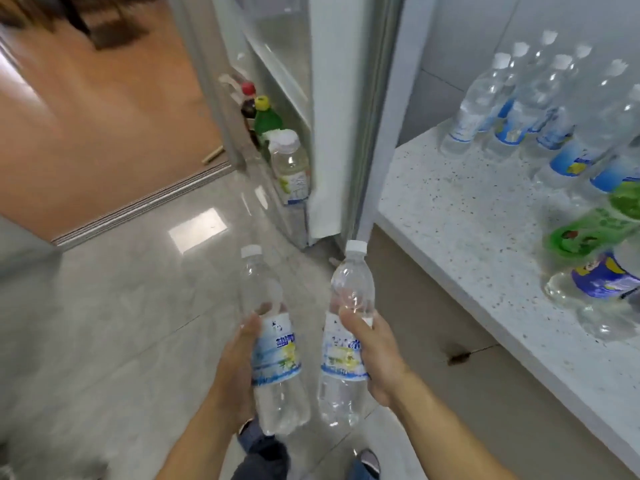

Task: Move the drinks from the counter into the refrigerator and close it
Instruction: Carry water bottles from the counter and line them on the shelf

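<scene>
Head view shows the person standing on a glossy tiled floor (138, 306), with the open refrigerator (332, 116) ahead as the main landmark. The left hand (235, 372) grasps a clear bottle with a blue and white label (273, 344), its fingers curled around the label area. The right hand (374, 355) grasps a second clear bottle of the same kind (346, 327), the thumb lying across the upper edge of the label. Both bottles have white caps and are held almost upright, side by side but apart, below and in front of the refrigerator. In the refrigerator door rack (277, 64), on the left side of the refrigerator, stand a dark bottle with a red cap (248, 102), a green bottle with a yellow cap (266, 117) and a pale bottle with a white cap (289, 164), close to each other. To the right of the refrigerator is a white speckled counter (467, 209), where many clear bottles with blue labels (512, 109) are standing, and near its front edge some green labelled bottles (588, 230).
</scene>
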`<state>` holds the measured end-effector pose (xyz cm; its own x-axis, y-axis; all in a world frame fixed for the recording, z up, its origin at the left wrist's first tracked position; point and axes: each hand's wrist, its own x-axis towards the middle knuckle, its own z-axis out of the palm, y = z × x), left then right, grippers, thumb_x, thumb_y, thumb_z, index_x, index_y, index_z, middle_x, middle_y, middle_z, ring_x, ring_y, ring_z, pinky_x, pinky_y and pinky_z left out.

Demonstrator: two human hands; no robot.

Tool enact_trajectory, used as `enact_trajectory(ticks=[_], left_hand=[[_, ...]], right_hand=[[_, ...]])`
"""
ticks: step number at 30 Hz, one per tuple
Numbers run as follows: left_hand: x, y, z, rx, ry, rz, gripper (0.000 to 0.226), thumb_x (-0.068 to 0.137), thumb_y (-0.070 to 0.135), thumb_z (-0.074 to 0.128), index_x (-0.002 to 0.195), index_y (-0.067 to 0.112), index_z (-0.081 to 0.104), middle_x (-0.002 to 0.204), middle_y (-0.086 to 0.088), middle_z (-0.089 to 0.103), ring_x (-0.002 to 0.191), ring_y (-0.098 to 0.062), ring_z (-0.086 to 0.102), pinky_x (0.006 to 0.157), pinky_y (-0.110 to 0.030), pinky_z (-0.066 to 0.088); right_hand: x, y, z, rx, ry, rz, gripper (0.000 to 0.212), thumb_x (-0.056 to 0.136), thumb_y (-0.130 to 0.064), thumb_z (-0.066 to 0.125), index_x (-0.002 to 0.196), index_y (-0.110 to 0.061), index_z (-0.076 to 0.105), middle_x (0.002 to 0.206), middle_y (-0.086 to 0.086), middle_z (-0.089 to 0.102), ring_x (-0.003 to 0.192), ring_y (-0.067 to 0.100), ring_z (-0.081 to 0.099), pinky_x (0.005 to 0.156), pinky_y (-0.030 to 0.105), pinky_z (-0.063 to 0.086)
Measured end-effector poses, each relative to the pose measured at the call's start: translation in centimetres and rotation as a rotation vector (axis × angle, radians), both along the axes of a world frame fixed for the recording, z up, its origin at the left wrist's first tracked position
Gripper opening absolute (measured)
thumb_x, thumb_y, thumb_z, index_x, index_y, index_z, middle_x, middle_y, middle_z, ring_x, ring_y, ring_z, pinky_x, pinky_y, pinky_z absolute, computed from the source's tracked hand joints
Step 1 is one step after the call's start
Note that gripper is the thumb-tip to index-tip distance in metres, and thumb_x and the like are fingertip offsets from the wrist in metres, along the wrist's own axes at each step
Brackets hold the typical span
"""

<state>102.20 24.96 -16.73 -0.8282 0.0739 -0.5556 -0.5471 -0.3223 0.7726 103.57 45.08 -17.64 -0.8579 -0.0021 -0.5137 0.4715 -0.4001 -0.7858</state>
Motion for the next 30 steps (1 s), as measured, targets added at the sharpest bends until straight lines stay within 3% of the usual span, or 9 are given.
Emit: enact_trajectory(ticks=[3,6,10,16,20,22,30], left_hand=[[-0.3,-5.9,-0.4,0.009,-0.008,0.107,0.053,0.085,0.053,0.056,0.128,0.024,0.065,0.11,-0.016,0.075,0.089,-0.035,0.075,0.061,-0.039,0.061],[-1.3,-12.3,-0.7,0.025,-0.016,0.181,0.058,0.087,0.056,0.057,0.135,0.024,0.06,0.117,-0.017,0.072,0.093,-0.036,0.074,0.063,-0.04,0.061],[-4.2,-21.7,0.0,-0.041,0.075,0.228,0.059,0.079,0.06,0.071,0.132,0.036,0.058,0.114,-0.007,0.075,0.096,-0.031,0.074,0.067,-0.039,0.061],[-8.4,-33.5,0.9,-0.072,0.145,0.278,0.045,0.08,0.048,0.065,0.124,0.039,0.061,0.105,-0.001,0.077,0.089,-0.023,0.075,0.062,-0.034,0.06],[-12.9,-37.5,1.4,-0.057,0.147,0.317,0.055,0.083,0.044,0.067,0.132,0.025,0.055,0.115,-0.019,0.071,0.1,-0.04,0.071,0.077,-0.048,0.061],[-15.5,-38.7,1.1,-0.053,0.148,0.3,0.057,0.084,0.044,0.069,0.135,0.027,0.052,0.116,-0.018,0.071,0.101,-0.039,0.071,0.08,-0.048,0.061],[-31.1,-42.2,0.3,-0.061,0.164,0.207,0.053,0.081,0.045,0.066,0.131,0.035,0.051,0.102,-0.007,0.077,0.093,-0.032,0.074,0.068,-0.037,0.06]], right_hand=[[-2.2,-5.7,-0.1,0.012,0.004,0.114,0.061,0.07,-0.046,0.079,0.126,-0.029,0.06,0.115,0.004,0.075,0.106,0.026,0.072,0.087,0.045,0.059],[-5.2,-11.8,-0.2,0.035,0.004,0.181,0.061,0.065,-0.049,0.079,0.121,-0.033,0.063,0.11,0.005,0.076,0.1,0.027,0.074,0.076,0.04,0.061],[-9.8,-20.7,0.2,0.11,0.056,0.24,0.064,0.067,-0.048,0.079,0.125,-0.023,0.063,0.112,0.009,0.075,0.101,0.03,0.073,0.084,0.047,0.059],[-15.1,-31.7,0.5,0.137,0.066,0.307,0.063,0.069,-0.051,0.079,0.123,-0.022,0.065,0.109,0.006,0.075,0.097,0.028,0.074,0.072,0.039,0.06],[-19.6,-36.3,0.7,0.165,0.069,0.328,0.073,0.063,-0.056,0.081,0.124,-0.021,0.062,0.107,0.005,0.076,0.096,0.027,0.075,0.076,0.043,0.06],[-22.2,-38.0,0.3,0.17,0.074,0.347,0.074,0.063,-0.056,0.08,0.126,-0.022,0.061,0.109,0.005,0.075,0.097,0.028,0.074,0.083,0.047,0.06],[-36.6,-42.8,-1.1,0.14,0.077,0.282,0.069,0.068,-0.055,0.078,0.127,-0.024,0.059,0.109,0.009,0.075,0.095,0.031,0.075,0.085,0.054,0.059]])
